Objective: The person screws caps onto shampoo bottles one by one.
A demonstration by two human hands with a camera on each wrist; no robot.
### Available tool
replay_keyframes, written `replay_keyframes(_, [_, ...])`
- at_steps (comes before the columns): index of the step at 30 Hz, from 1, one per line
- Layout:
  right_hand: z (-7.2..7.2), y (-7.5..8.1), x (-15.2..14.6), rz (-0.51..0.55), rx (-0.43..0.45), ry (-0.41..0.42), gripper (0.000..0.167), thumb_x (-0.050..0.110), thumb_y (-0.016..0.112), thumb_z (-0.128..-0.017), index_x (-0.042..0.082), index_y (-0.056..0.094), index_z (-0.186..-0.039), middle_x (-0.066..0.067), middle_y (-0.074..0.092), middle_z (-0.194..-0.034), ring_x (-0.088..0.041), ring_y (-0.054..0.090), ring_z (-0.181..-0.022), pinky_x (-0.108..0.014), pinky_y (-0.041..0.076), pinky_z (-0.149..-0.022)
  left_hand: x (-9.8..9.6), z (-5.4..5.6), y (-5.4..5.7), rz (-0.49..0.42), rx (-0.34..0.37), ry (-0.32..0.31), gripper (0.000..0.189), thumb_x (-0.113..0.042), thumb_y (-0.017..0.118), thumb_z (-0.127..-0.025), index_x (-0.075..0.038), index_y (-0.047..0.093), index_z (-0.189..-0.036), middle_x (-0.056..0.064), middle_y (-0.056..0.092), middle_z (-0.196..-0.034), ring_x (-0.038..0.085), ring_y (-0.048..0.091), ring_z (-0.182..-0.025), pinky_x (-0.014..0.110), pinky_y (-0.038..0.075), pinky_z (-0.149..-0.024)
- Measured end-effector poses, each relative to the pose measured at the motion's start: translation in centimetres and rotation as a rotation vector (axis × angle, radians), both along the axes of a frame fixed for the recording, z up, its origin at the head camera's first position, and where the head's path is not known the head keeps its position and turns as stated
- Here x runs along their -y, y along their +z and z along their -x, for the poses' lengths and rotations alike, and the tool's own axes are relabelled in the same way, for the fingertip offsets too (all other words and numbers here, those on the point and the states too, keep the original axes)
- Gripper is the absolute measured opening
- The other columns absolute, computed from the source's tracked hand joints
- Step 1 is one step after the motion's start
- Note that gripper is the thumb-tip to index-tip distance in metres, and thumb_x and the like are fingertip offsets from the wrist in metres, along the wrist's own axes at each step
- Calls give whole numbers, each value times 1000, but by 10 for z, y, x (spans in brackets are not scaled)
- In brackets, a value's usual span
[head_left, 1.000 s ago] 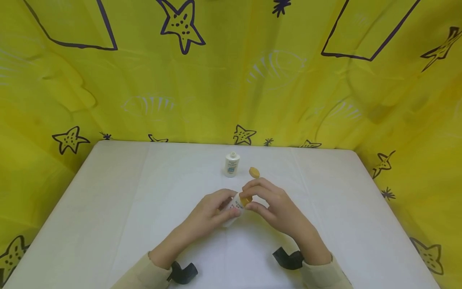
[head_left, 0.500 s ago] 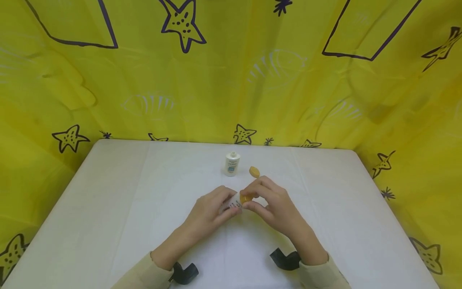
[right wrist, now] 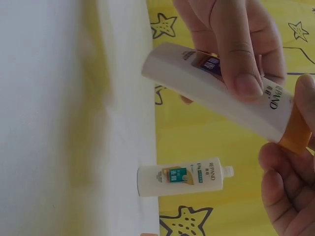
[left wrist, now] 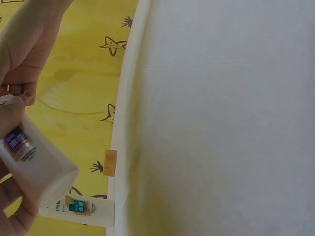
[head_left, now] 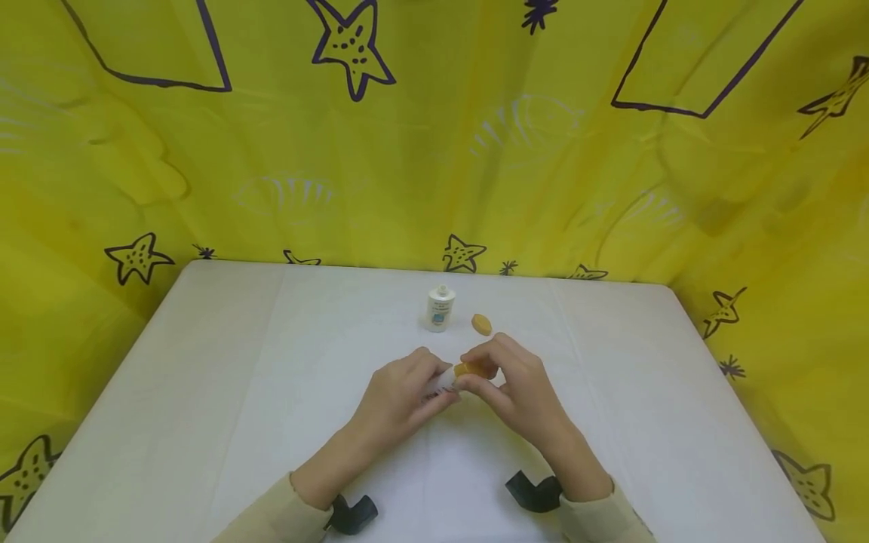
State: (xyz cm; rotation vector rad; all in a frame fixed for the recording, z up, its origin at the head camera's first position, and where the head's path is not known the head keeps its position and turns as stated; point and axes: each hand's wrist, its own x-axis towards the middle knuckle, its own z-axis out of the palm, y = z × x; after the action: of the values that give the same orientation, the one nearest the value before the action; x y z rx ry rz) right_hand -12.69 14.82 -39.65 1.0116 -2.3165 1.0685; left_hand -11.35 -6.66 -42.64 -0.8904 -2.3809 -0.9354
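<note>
My left hand grips a white squeeze bottle with a purple label, tilted above the table. Its orange cap sits at the neck end, pinched between the thumb and fingers of my right hand. In the head view the fingers cover much of bottle and cap. Behind my hands a second white bottle, with a teal label, stands upright with its narrow nozzle bare. A loose orange cap lies just right of that bottle, and the left wrist view also shows this cap.
A white cloth covers the table, whose far edge meets a yellow curtain printed with stars and fish. Black wrist mounts stick out below both sleeves.
My left hand has tipped and rolled the bottle, so less of its printing faces the head camera. The right fingers have shifted around its orange cap. The standing bottle and loose cap stay put.
</note>
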Motion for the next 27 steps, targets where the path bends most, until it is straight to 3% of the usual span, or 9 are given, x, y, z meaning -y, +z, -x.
replay_keyframes(6, [0, 2, -2, 11, 30, 49, 30, 20, 82, -83, 16, 70, -111, 6, 67, -97, -6, 57, -80, -23, 50, -66, 1, 0, 1, -39, 56, -41, 28, -36, 76, -88, -17, 60, -102, -11, 58, -90, 2, 48, -70, 14, 41, -60])
replay_keyframes(11, [-2, 5, -3, -11, 69, 71, 33, 18, 82, -83, 19, 72, -115, 10, 69, -100, -3, 57, -82, -20, 48, -62, 4, 2, 0, -71, 92, -85, 27, -35, 77, -88, -18, 60, -100, -12, 58, -88, 1, 49, -70, 13, 40, -60])
replay_keyframes(14, [-2, 5, -1, -12, 76, 62, 30, 17, 82, -83, 18, 73, -111, 11, 69, -96, -2, 59, -81, -20, 47, -61, 3, 3, -2, -32, 39, -66, 28, -34, 79, -86, -16, 59, -96, -11, 56, -84, 1, 45, -65, 13, 37, -57])
replay_keyframes(19, [-3, 4, 3, 22, 71, 54, 28, 13, 83, -80, 15, 72, -106, 8, 69, -94, -4, 61, -79, -21, 48, -59, 3, 5, -3, 40, -136, 21, 28, -30, 81, -82, -15, 59, -91, -9, 54, -78, 2, 41, -61, 16, 35, -54])
replay_keyframes(22, [-4, 4, 5, 38, 70, 36, 28, 13, 84, -79, 15, 72, -104, 7, 69, -93, -5, 61, -77, -20, 47, -59, 3, 5, -2, 46, -198, 50, 28, -28, 81, -81, -15, 59, -91, -9, 54, -76, 4, 42, -60, 18, 37, -53])
replay_keyframes(24, [-4, 4, 5, 40, 71, 19, 29, 13, 84, -79, 14, 72, -105, 6, 69, -93, -5, 59, -76, -21, 48, -59, 3, 5, -2, 38, -177, 47, 28, -29, 81, -83, -15, 60, -94, -8, 55, -79, 4, 44, -61, 19, 39, -55])
replay_keyframes(27, [-3, 5, 4, 29, 68, 5, 30, 13, 84, -79, 14, 72, -107, 7, 69, -92, -4, 58, -77, -25, 50, -60, 4, 4, -2, 3, -58, 16, 28, -33, 78, -87, -17, 62, -102, -9, 59, -88, 4, 50, -68, 18, 44, -59])
